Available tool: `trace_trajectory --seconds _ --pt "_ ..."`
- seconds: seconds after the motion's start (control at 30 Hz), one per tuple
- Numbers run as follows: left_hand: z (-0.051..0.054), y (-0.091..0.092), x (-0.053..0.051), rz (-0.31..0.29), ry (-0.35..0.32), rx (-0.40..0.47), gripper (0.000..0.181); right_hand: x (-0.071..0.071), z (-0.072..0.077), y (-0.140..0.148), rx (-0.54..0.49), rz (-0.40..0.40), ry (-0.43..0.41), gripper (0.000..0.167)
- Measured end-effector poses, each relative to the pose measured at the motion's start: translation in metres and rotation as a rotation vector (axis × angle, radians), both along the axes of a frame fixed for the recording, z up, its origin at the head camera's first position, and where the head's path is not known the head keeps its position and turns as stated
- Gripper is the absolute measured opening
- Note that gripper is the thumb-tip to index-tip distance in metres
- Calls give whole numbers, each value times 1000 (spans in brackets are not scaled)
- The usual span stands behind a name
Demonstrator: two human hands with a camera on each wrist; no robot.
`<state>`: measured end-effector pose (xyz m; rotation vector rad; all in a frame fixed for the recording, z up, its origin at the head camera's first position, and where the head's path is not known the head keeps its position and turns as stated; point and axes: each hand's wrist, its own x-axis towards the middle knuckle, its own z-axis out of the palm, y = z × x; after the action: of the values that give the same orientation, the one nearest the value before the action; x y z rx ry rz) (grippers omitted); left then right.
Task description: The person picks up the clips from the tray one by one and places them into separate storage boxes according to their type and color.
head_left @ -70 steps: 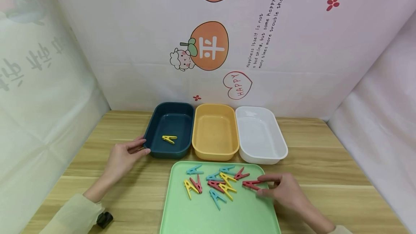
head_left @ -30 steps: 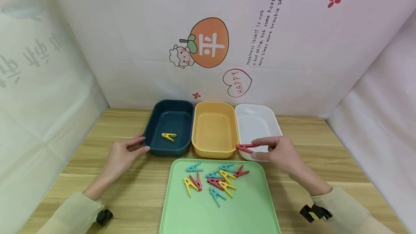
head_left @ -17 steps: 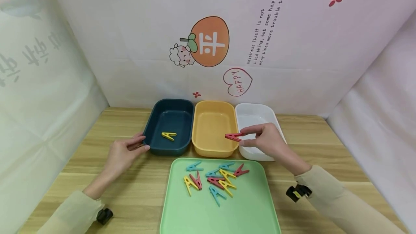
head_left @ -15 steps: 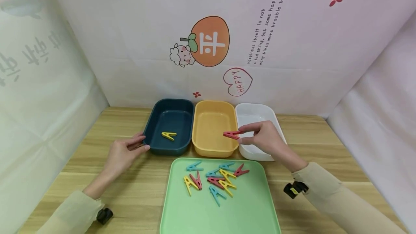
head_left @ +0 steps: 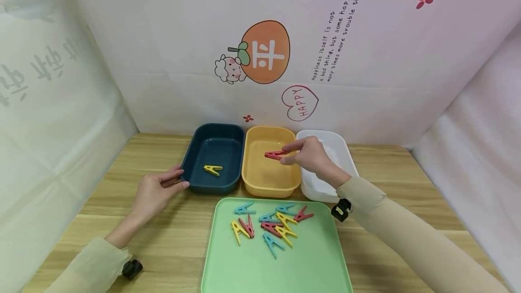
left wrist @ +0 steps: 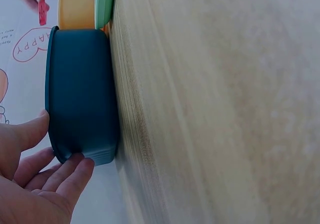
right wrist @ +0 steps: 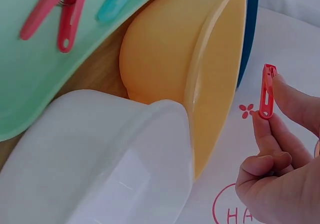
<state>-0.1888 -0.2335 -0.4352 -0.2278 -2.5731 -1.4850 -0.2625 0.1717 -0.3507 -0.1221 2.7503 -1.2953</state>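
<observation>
In the head view my right hand (head_left: 311, 153) pinches a red clothespin (head_left: 274, 154) between thumb and fingertips, above the yellow bin (head_left: 272, 192). The right wrist view shows that clothespin (right wrist: 267, 92) held clear of the bin's rim. My left hand (head_left: 156, 191) touches the near left corner of the dark blue bin (head_left: 213, 190). In the left wrist view its fingers (left wrist: 75, 176) lie fairly straight against the bin's outer wall. One yellow clothespin (head_left: 213, 170) lies inside the dark blue bin.
A white bin (head_left: 323, 196) stands right of the yellow one, the three side by side against the printed cloth backdrop. In front lies a green tray (head_left: 281, 275) with several blue, yellow and red clothespins (head_left: 270, 244) loosely clustered on it. Everything stands on a wooden table (head_left: 171, 257).
My right hand has taken the red clothespin off the tray's right side and carried it forward and left, past the white bin to above the yellow bin. The left hand has stayed put.
</observation>
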Motion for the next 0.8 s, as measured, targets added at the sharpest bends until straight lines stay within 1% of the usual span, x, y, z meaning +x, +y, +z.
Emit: trace_trajectory --seconds 0.13,0.23,0.47,0.6,0.8 --pt "0 0 0 -5 -5 3 45 -15 -6 -11 13 -8 -15 33" --pt "1 0 0 -6 -8 6 46 -21 -10 -17 27 -2 -10 32" --pt "1 0 1 -10 -5 13 45 -29 -17 -24 37 9 -5 29" --pt "0 1 0 -6 4 8 44 -33 -22 -25 30 11 -6 28" --pt "0 1 0 -3 9 1 43 -38 -27 -29 47 18 0 28"
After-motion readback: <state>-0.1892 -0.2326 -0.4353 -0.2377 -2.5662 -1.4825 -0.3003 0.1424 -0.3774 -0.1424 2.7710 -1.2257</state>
